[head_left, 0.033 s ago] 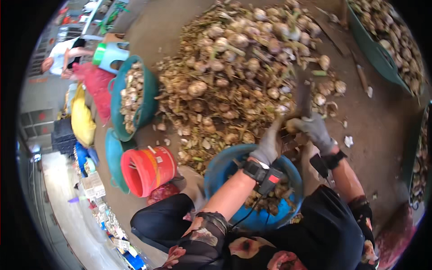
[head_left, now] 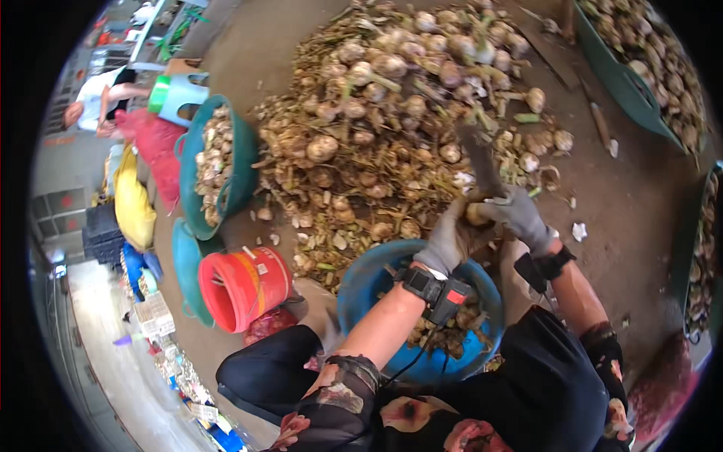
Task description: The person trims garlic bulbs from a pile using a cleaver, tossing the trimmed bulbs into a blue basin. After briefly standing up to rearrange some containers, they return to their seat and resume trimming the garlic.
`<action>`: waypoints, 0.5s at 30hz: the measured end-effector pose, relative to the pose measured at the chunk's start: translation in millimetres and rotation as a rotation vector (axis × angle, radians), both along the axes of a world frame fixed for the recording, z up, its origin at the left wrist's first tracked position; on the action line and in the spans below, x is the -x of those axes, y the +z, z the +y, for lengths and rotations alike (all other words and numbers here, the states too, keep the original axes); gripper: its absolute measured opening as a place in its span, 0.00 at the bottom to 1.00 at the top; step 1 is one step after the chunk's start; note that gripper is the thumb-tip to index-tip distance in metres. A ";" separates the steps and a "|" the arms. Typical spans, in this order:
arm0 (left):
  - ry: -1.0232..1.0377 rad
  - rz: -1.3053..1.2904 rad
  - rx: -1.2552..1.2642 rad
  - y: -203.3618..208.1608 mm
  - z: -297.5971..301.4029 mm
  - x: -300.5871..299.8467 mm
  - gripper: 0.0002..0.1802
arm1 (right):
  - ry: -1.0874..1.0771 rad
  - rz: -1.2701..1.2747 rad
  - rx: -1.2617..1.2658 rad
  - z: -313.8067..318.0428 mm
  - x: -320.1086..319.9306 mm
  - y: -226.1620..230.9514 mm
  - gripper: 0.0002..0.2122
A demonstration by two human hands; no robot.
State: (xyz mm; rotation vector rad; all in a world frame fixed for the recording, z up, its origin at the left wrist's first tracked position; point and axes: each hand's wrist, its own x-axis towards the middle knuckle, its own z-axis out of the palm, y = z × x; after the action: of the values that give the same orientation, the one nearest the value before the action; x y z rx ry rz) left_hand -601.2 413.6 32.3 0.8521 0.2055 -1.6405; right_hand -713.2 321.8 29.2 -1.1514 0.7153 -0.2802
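Observation:
My gloved left hand (head_left: 444,239) and gloved right hand (head_left: 523,220) are close together above the right rim of a blue tub (head_left: 352,285). Between them is a garlic bulb (head_left: 476,215), partly hidden, with the fingers of both hands curled against it. A long dark blade (head_left: 486,167), blurred, sticks out beyond the hands toward the heap; which hand bears it is hard to see. Garlic pieces and trimmings (head_left: 452,339) lie in the tub. Ahead spreads a big heap of garlic bulbs (head_left: 376,113) with dry stalks and husks.
A teal tub of garlic (head_left: 245,162), another teal tub (head_left: 188,264) and a red bucket (head_left: 256,282) stand to the left. Green tubs (head_left: 629,90) of garlic line the right. A tool with a wooden handle (head_left: 599,124) lies near them. Another person (head_left: 98,98) sits far left.
The dark blade has swung left and its upper end now points more toward the heap. Both hands remain together around the bulb. The whole view has shifted slightly.

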 end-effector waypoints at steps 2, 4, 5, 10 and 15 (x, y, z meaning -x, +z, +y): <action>-0.011 -0.042 -0.075 -4.4 -3.2 -1.4 0.19 | 0.052 0.100 0.244 -5.8 4.4 -0.6 0.12; -0.251 -0.502 -0.184 -12.4 2.6 -13.7 0.16 | 0.126 0.181 0.477 -13.9 9.1 -14.2 0.13; -0.262 -0.488 -0.182 -9.9 5.4 -16.0 0.16 | 0.249 0.387 0.582 -21.6 15.6 -29.1 0.13; -0.979 -1.026 0.338 17.5 16.6 -29.1 0.15 | 0.228 0.891 0.693 -18.3 90.6 -76.1 0.12; -0.654 -1.750 -0.167 -32.0 -75.1 -70.8 0.21 | 0.198 1.040 0.368 -5.2 78.6 -96.2 0.12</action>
State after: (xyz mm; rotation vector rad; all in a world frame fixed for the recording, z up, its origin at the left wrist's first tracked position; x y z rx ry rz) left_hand -530.4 338.4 0.3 2.2893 -1.2607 -0.8508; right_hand -791.8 316.7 -67.0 -1.7092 1.4780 0.4209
